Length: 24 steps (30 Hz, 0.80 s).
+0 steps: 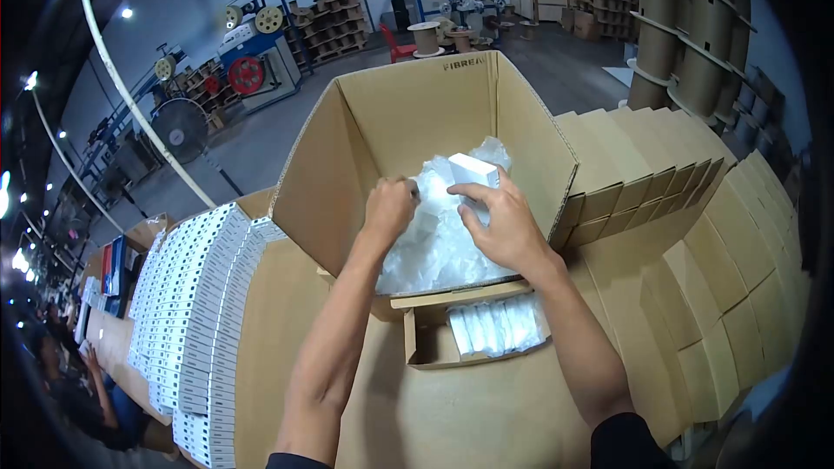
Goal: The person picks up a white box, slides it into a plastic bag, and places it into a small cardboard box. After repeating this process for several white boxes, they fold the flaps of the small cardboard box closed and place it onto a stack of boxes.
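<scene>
Both my hands are inside a large open cardboard box (pixel 417 108) that holds a heap of clear plastic-wrapped items (pixel 443 243). My left hand (pixel 393 207) is curled at the left of the heap; whatever its fingers hold, if anything, is hidden. My right hand (pixel 499 217) is over the right of the heap, thumb and index finger apart, beside a small white box (pixel 473 170) at the back. Its other fingers are partly hidden behind the hand. Just in front of the large box, a narrow cardboard tray (pixel 410 339) holds a row of wrapped white packets (pixel 495 326).
Stacked white boxes (pixel 195 295) stand at the left. Folded cardboard boxes (pixel 643 165) and more open cartons (pixel 712 295) lie to the right. A person (pixel 95 391) sits at the far left. Machines (pixel 261 61) and cardboard spools (pixel 686 35) are behind.
</scene>
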Available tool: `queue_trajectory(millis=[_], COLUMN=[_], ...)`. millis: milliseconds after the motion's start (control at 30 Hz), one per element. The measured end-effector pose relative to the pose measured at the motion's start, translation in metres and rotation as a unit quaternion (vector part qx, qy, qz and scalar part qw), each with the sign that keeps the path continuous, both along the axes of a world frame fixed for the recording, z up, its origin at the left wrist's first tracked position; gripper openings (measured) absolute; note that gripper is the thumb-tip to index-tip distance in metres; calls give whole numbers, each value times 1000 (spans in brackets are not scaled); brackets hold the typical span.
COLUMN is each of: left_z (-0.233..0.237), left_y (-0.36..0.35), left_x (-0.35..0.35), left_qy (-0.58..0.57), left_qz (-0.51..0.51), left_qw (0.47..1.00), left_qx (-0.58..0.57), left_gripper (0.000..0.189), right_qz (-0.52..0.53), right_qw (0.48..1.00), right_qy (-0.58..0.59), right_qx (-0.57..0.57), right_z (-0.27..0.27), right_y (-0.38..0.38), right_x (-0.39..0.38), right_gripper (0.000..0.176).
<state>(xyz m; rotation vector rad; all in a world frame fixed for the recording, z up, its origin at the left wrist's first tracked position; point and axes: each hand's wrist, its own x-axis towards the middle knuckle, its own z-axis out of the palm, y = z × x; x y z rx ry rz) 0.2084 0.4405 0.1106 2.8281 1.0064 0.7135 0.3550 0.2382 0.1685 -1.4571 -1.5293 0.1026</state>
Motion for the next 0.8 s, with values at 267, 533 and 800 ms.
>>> queue_trajectory(millis=[267, 533, 800], left_z=[69, 46, 23], left_y=[-94, -228, -348], left_x=[-46, -109, -185], left_qy=[-310, -471, -339], left_qz=[-51, -22, -68], left_qw=[918, 845, 840], left_qx=[-242, -252, -417], left_gripper=[17, 24, 20], right_qz=[-2, 77, 101], right_qw=[1000, 982, 924], right_qy=[26, 163, 351], right_qx=[-5, -56, -114], right_z=[13, 3, -62], right_y=[-8, -108, -236], right_x=[-13, -90, -137], right_gripper=[56, 21, 26])
